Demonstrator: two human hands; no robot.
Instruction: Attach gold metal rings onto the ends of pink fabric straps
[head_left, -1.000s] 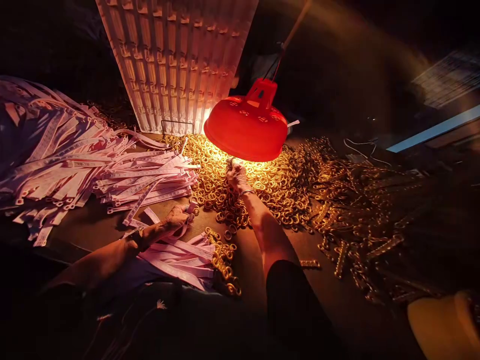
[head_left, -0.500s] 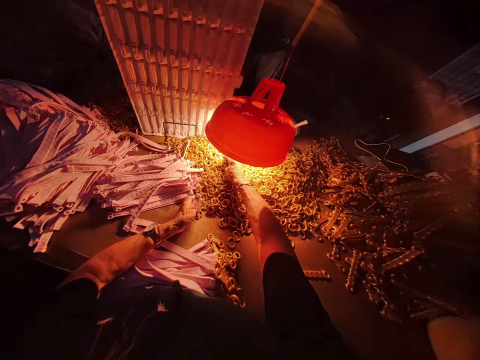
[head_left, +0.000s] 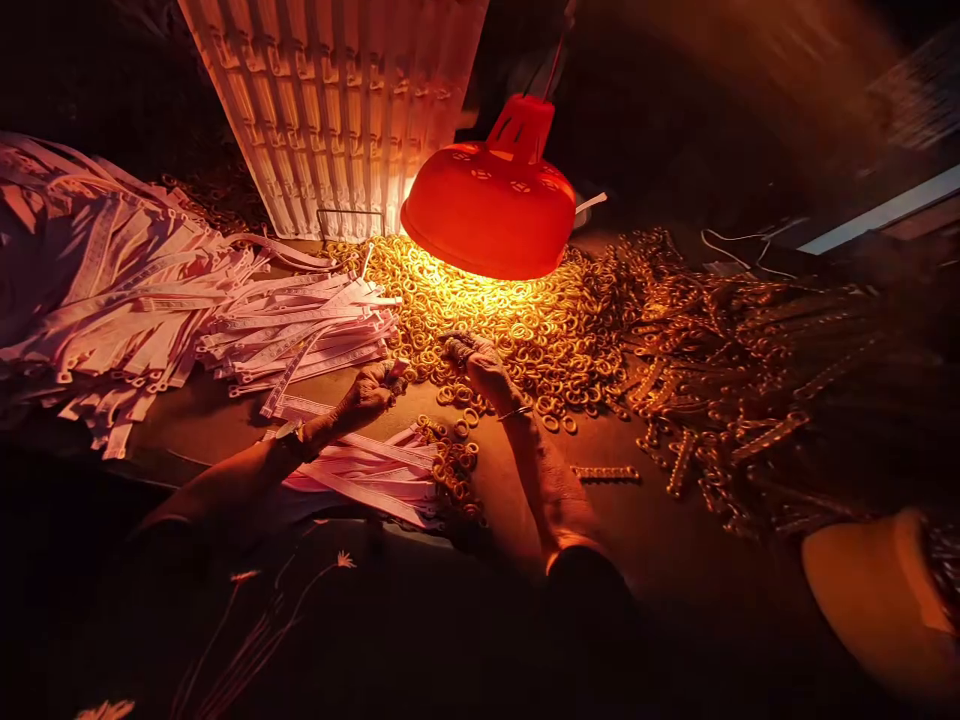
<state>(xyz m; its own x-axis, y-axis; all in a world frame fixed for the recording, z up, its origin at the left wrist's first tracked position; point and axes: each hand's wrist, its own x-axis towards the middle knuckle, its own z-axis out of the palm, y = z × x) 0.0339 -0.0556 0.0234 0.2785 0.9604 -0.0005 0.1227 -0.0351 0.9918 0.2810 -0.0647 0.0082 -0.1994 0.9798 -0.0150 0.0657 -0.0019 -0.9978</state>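
Observation:
My right hand, with a thin bracelet at its wrist, rests on the near edge of a heap of gold-coloured rings, its fingers drawn together. My left hand, with a wristwatch behind it, is curled at a pale end beside a bundle of pink-white perforated plastic strips. A smaller stack of such strips lies under my left wrist. Between my hands and the near edge sits a small pile of gold rings. What my right fingers touch is too small to tell.
A red plastic lamp shade hangs low over the rings. Behind stands a white ribbed panel. Gold ring chains spread to the right, and a single chain piece lies apart. Wires lie beyond; a tan rounded object sits lower right.
The view has tipped, so everything sits higher in the frame. My right hand has drawn back toward the near edge of the ring heap, and my hands stand closer together.

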